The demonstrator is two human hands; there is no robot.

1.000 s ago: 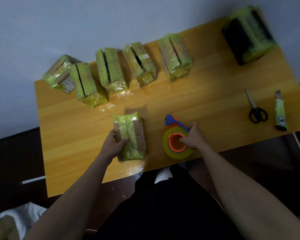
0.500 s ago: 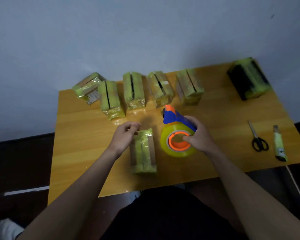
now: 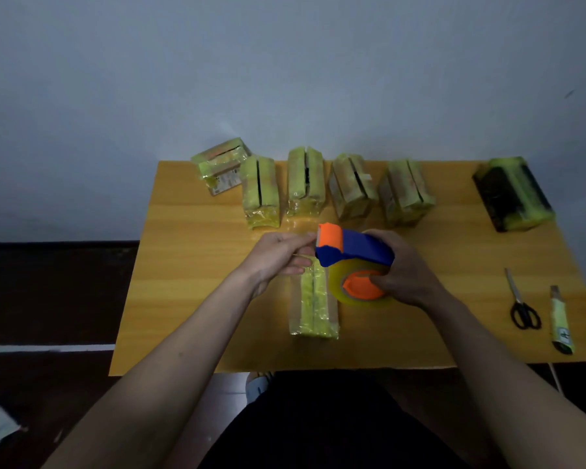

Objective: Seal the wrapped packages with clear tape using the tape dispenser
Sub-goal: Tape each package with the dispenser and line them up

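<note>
Above the package (image 3: 313, 301), the right hand (image 3: 405, 269) grips the dispenser (image 3: 354, 262); the left hand (image 3: 278, 257) pinches at its orange end.

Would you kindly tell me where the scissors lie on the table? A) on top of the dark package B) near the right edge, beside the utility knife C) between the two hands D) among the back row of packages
B: the scissors lie flat near the table's right edge, just left of the utility knife.
</note>
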